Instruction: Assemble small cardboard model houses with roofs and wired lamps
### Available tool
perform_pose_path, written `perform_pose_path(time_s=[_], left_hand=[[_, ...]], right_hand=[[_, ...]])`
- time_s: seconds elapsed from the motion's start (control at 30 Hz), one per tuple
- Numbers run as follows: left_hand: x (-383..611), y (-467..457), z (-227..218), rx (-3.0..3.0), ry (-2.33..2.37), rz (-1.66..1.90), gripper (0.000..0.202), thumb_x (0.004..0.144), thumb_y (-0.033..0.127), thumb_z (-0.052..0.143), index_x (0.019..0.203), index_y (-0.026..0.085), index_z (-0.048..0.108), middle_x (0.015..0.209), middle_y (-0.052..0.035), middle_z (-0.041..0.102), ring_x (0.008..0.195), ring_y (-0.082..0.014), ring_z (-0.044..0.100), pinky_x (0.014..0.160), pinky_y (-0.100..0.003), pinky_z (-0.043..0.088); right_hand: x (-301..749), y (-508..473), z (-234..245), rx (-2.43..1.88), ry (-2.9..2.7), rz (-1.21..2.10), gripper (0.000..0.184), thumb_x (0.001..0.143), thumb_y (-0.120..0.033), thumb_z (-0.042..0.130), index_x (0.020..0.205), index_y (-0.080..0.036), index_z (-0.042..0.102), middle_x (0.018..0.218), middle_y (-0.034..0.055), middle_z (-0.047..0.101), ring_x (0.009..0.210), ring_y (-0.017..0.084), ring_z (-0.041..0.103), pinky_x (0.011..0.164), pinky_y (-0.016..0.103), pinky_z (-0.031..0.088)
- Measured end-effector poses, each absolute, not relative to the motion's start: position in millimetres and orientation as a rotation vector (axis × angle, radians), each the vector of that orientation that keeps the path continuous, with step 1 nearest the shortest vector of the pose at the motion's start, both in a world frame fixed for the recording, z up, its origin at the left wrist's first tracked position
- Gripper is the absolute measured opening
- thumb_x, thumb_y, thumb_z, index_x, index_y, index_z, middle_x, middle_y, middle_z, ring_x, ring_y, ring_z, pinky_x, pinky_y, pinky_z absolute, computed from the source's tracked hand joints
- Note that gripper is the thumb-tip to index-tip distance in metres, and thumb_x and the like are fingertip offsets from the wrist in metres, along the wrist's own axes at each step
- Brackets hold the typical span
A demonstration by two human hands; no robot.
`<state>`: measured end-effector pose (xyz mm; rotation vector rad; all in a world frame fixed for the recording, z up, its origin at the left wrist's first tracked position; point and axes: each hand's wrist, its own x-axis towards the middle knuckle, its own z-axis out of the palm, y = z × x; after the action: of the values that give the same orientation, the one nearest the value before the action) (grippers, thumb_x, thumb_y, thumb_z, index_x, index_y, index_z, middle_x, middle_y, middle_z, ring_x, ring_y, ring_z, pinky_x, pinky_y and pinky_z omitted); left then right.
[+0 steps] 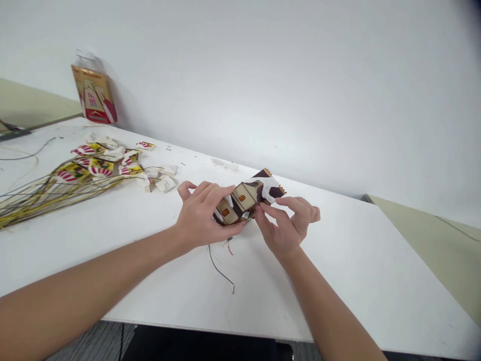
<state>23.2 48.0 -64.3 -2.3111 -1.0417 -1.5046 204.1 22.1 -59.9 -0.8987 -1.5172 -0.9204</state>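
A small model house (245, 196) with cream walls, orange windows, a dark brown roof and white snow-like patches is held tilted above the white table. My left hand (205, 213) grips its left end, thumb below and fingers on top. At the house's right side, my right hand (283, 220) has thumb and index finger pinched together against the lower roof edge; whatever is between those fingertips is too small to make out. A dark wire (221, 271) and a short red wire (229, 247) show just below the house.
Several small red-and-white striped pieces (101, 168) with long yellow and black wires (45, 200) lie on the table's left. White blocks (166, 183) sit beside them. A gold and red carton (94, 95) stands by the wall. The table's front edge (210, 331) runs below my arms.
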Motion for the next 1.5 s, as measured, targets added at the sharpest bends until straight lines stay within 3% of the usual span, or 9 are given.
perform_pose_path(time_s=[0.23,0.9,1.5], left_hand=[[21.6,51.3,-63.7,-2.323,-1.136,-1.513,0.052,0.063,0.05,0.072,0.103,0.023,0.052,0.073,0.0031,0.065,0.067,-0.0191,0.061,0.077,-0.039,0.025],[21.6,51.1,-65.4,-2.276,-1.033,-1.495,0.054,0.062,0.051,0.071,0.105,0.026,0.05,0.069,0.0032,0.062,0.066,-0.0209,0.061,0.077,-0.041,0.029],[21.6,50.6,-62.8,-2.304,-1.069,-1.473,0.051,0.06,0.055,0.07,0.1,0.028,0.052,0.067,0.0041,0.062,0.063,-0.0205,0.061,0.074,-0.043,0.03]], right_hand=[[206.1,25.4,-61.3,-0.907,-1.506,-0.961,0.016,0.083,-0.03,0.065,0.069,-0.023,0.063,0.087,-0.0002,0.054,0.075,0.012,0.052,0.074,0.033,0.027],[205.8,23.2,-61.2,-0.926,-1.513,-0.92,0.009,0.082,-0.03,0.067,0.075,-0.025,0.066,0.091,-0.0001,0.053,0.079,0.013,0.051,0.076,0.034,0.027],[204.8,23.4,-61.3,-1.0,-1.495,-0.971,0.02,0.086,-0.036,0.06,0.072,-0.024,0.065,0.091,0.0012,0.054,0.079,0.014,0.052,0.075,0.034,0.028]])
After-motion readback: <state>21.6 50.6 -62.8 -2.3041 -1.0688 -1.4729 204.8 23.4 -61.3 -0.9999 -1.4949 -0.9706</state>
